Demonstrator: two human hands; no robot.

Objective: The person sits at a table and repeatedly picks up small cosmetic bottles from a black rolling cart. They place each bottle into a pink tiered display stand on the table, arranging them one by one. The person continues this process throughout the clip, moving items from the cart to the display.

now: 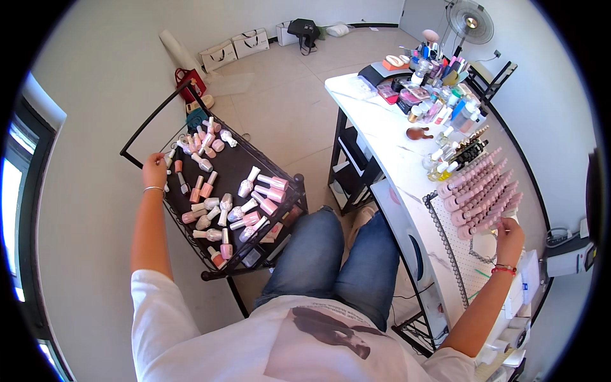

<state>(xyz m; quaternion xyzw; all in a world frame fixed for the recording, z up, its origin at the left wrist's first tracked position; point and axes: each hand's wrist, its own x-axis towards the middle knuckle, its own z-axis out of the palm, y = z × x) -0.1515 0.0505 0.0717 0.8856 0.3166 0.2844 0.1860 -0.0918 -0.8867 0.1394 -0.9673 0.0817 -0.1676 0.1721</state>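
Note:
My left hand (154, 170) is at the left edge of a dark cart (223, 159), its fingers closed on a pale nail polish bottle (169, 156). Pink, white and glittery nail polish bottles lie scattered over the cart top, several of them on their sides. A peach-capped dark bottle (181, 177) lies close to that hand. Over the white table, my right hand (510, 235) reaches the near end of tight rows of pink nail polish bottles (480, 194). Its fingers are pinched on a bottle at the end of the row, mostly hidden by the hand.
The white table (375, 134) carries a brown brush (419, 133), clear pump bottles, makeup palettes and cups of tools toward its far end. A lace-edged mat (458, 254) lies under the rows. A fan (471, 24) stands behind; paper bags (251, 43) line the far wall. My knees are between cart and table.

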